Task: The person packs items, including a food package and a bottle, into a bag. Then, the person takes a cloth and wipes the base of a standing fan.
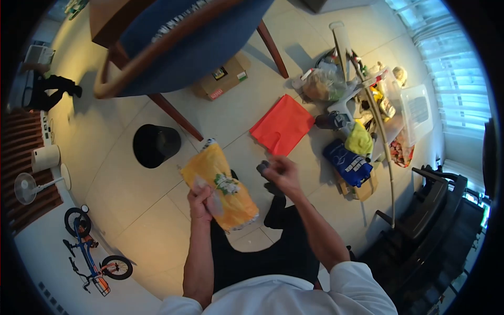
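My left hand (201,202) grips the left side of a yellow plastic package (223,184) with a green and white print, tilted in front of my lap. To the right of it, my right hand (282,173) is closed, its fingers pinching a small dark object (263,167) whose details are too small to make out. The two hands are apart. Beyond my right hand, a red-orange sheet or bag (283,125) lies flat on the tiled floor.
A black bin (156,146) stands at left, near a blue chair (184,47) and a cardboard box (223,79). Clear bags (323,84), a blue bag (347,161) and a yellow-green cloth (359,139) crowd the right. A small bicycle (92,252) is far left.
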Demonstrator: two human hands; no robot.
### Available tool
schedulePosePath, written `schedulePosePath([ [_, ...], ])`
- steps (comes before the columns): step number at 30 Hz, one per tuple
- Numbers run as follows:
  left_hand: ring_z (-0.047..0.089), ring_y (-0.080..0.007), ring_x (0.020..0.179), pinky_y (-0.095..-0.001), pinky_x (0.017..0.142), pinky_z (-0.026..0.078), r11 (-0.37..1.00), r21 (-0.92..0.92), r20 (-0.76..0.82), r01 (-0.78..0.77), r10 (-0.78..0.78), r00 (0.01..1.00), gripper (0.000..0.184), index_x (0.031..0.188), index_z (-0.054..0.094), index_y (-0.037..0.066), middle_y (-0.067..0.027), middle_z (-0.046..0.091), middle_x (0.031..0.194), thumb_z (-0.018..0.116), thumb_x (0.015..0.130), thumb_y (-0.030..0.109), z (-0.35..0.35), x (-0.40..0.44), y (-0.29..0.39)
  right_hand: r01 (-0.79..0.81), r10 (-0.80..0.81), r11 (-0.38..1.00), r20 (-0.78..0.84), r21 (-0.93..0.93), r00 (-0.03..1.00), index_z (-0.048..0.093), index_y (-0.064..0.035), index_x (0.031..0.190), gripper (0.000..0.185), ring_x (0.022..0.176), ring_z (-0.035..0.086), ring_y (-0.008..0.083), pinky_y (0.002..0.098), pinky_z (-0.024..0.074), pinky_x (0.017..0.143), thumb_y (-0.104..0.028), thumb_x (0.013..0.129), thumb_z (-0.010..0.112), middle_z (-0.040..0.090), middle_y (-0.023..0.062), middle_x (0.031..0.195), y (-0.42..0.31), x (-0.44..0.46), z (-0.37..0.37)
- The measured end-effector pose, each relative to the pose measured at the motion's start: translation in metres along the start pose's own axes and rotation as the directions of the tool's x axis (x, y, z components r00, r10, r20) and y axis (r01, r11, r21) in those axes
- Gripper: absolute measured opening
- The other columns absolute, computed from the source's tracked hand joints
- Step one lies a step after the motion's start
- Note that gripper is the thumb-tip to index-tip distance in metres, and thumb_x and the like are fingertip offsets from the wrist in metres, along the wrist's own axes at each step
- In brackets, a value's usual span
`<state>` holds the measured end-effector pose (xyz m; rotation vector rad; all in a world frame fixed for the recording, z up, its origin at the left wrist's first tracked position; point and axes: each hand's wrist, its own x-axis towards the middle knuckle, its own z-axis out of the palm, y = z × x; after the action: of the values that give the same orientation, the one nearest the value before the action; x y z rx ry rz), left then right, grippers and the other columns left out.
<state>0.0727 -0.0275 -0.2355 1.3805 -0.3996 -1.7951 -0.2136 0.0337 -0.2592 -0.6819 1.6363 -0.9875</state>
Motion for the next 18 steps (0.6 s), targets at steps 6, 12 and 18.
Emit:
schedulePosePath([
  [6,0.065,-0.0232,0.095,-0.0357,0.087,0.053,1.000,0.004,0.156,0.028,-0.029,0.987,0.055,0.125,0.053,-0.004,-0.0112,0.065,0.112,0.074,0.074,0.004,-0.007,0.080,-0.070,-0.068,0.055,0.995,0.169,0.075,0.984,0.051,-0.0009,0.132,0.079,0.122,0.051,0.0226,0.0359,0.0381,0.104,-0.025,0.066,0.087,0.059,0.0145,0.126,0.073,0.074,0.055],
  [12,0.061,-0.0174,0.098,-0.0304,0.087,0.047,0.990,0.135,0.424,0.044,-0.098,0.900,0.038,0.119,0.060,0.000,-0.0082,0.065,0.109,0.067,0.083,0.013,0.072,0.173,-0.172,-0.165,0.079,0.846,0.187,0.506,0.979,0.054,-0.0019,0.127,0.074,0.104,0.062,0.0204,0.0371,0.0498,0.092,-0.008,0.061,0.086,0.064,0.0102,0.117,0.136,0.077,-0.026],
  [18,0.041,-0.0287,0.131,-0.0534,0.100,0.037,-0.557,0.407,0.808,-0.724,-0.150,0.570,0.027,0.097,0.071,0.006,-0.0166,0.046,0.140,0.064,0.087,0.028,0.072,0.256,-0.328,0.216,-0.098,0.569,-0.196,0.793,0.976,0.052,0.0049,0.127,0.075,0.102,0.064,0.0286,0.0405,0.0512,0.094,-0.012,0.057,0.077,0.064,0.0137,0.116,0.191,0.033,-0.154],
])
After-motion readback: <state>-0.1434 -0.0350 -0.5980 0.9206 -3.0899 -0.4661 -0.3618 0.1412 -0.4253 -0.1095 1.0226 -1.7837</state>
